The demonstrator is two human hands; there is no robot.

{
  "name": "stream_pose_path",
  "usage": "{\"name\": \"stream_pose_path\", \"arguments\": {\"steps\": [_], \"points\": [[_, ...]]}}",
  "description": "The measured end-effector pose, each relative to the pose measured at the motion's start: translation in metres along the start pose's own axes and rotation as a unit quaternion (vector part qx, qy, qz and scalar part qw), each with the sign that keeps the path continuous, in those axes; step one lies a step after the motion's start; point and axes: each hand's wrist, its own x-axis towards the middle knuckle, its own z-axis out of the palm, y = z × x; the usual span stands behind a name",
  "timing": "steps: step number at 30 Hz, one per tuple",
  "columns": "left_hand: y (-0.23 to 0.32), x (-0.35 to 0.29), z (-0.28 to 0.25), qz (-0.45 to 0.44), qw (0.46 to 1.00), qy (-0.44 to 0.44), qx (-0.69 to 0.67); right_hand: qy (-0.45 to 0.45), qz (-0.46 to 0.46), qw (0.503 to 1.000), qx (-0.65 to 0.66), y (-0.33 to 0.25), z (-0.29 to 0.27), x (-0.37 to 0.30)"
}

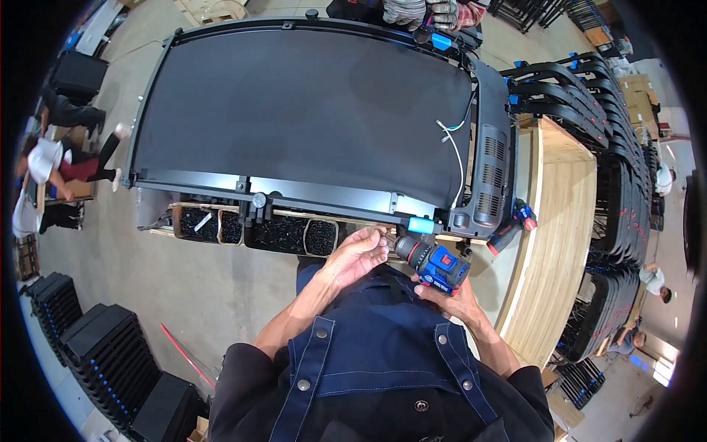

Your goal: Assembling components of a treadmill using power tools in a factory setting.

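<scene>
My right hand grips a blue and black cordless drill, its chuck pointing left. Beside the chuck, my left hand has its fingers pinched together; whatever they hold is too small to make out. Both hands are just in front of the near rail of a treadmill base. The treadmill's wide black belt lies flat, with a vented motor cover at its right end. A blue piece sits on the near right corner. Loose white and dark cables rest over the belt's right side.
Below the near rail are open compartments of small black hardware. A second drill lies beside a wooden crate on the right. Another person's gloved hands are at the far edge. Stacked black frames and parts stand on both sides.
</scene>
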Motion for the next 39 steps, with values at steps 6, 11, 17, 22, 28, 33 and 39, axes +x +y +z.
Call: {"name": "stream_pose_path", "arguments": {"steps": [6,11,17,22,28,33,39], "points": [[-0.008,0.013,0.036,-0.06,0.997,0.018,0.038,0.042,-0.027,0.96,-0.277,-0.03,-0.014,0.018],[-0.006,0.028,0.031,-0.086,0.996,-0.02,-0.014,0.042,-0.011,0.911,-0.41,-0.073,-0.009,0.041],[-0.001,0.037,0.019,-0.101,0.993,-0.045,-0.031,0.01,0.042,0.902,-0.43,-0.081,-0.006,0.059],[0.0,0.04,0.011,-0.111,0.992,-0.056,-0.029,-0.034,0.086,0.851,-0.517,-0.099,-0.006,0.078],[0.005,0.039,0.008,-0.115,0.99,-0.074,-0.035,-0.018,0.069,0.867,-0.493,-0.112,0.004,0.07],[0.004,0.041,0.004,-0.127,0.989,-0.066,-0.033,-0.018,0.108,0.871,-0.48,-0.108,0.011,0.072],[0.007,0.04,0.005,-0.131,0.989,-0.07,-0.022,-0.006,0.067,0.86,-0.505,-0.102,0.01,0.076]]}}
